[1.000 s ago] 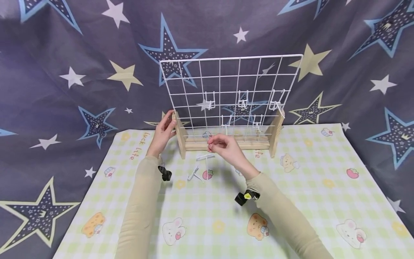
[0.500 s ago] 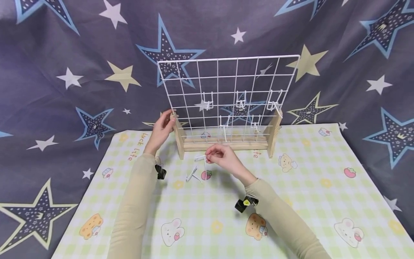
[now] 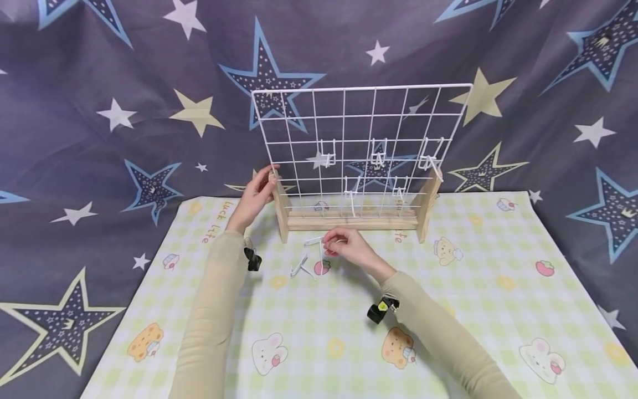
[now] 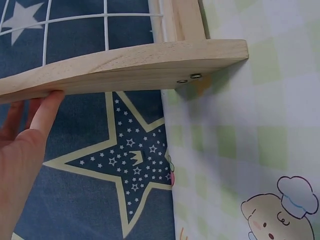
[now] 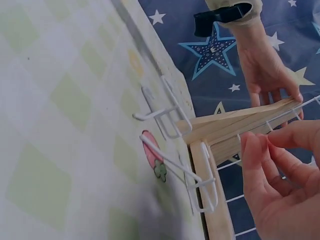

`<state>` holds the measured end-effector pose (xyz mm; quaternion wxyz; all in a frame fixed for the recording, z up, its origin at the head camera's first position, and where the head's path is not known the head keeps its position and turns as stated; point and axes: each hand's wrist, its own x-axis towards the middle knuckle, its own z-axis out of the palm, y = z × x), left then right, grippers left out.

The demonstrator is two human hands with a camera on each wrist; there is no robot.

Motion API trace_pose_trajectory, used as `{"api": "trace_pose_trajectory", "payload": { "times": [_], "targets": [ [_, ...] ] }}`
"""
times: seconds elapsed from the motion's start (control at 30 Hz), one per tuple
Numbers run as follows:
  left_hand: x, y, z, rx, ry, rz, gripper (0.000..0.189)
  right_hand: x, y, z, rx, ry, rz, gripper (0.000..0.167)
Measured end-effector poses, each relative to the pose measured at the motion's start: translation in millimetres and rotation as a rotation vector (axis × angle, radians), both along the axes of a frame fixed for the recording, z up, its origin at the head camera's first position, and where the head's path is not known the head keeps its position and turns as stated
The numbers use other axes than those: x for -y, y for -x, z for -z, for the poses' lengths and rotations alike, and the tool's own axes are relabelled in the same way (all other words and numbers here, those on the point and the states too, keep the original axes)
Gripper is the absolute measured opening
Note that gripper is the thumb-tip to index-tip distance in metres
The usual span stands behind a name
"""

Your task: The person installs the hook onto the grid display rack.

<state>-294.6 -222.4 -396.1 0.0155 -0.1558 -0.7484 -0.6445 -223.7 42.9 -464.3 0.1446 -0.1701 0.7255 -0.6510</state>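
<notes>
A white wire grid panel [image 3: 359, 116] stands in a wooden base with side supports. My left hand [image 3: 253, 197] grips the left wooden side support [image 3: 281, 208] near its top, fingers behind it; the left wrist view shows the support [image 4: 135, 70] with fingertips against it. Two loose white wire hooks lie on the cloth in front: one hook [image 3: 321, 257] beside my right fingertips and another hook [image 3: 301, 267] nearer to me. My right hand [image 3: 351, 246] hovers there, fingers loosely bent; nothing shows between its fingertips [image 5: 251, 145]. In the right wrist view the nearer hook [image 5: 172, 159] sits apart from them.
Several white hooks, one of them the upper right hook [image 3: 428, 160], hang on the grid's middle and lower right. A green-checked tablecloth [image 3: 309, 316] with cartoon prints covers the table. A dark star-print curtain [image 3: 149, 83] rises behind. The wooden base bar [image 3: 351, 223] runs between the supports.
My right hand has come down from in front of the grid's lower edge to the loose hooks on the cloth. The left hand keeps its grip on the side support.
</notes>
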Motion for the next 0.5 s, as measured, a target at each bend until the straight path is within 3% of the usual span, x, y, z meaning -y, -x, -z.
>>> {"api": "trace_pose_trajectory", "payload": {
  "times": [0.23, 0.37, 0.5],
  "targets": [
    [-4.1, -0.7, 2.6, 0.017, -0.021, -0.015, 0.048, -4.5, 7.8, 2.1, -0.008, -0.051, 0.093, 0.019],
    [-4.1, -1.2, 2.9, 0.015, -0.021, -0.017, 0.047, -6.1, 10.1, 2.3, -0.058, -0.036, 0.156, 0.018],
    [-3.6, -2.6, 1.8, -0.001, -0.015, -0.013, 0.045, -6.2, 12.4, 4.3, -0.127, -0.024, 0.153, 0.02]
  ]
}}
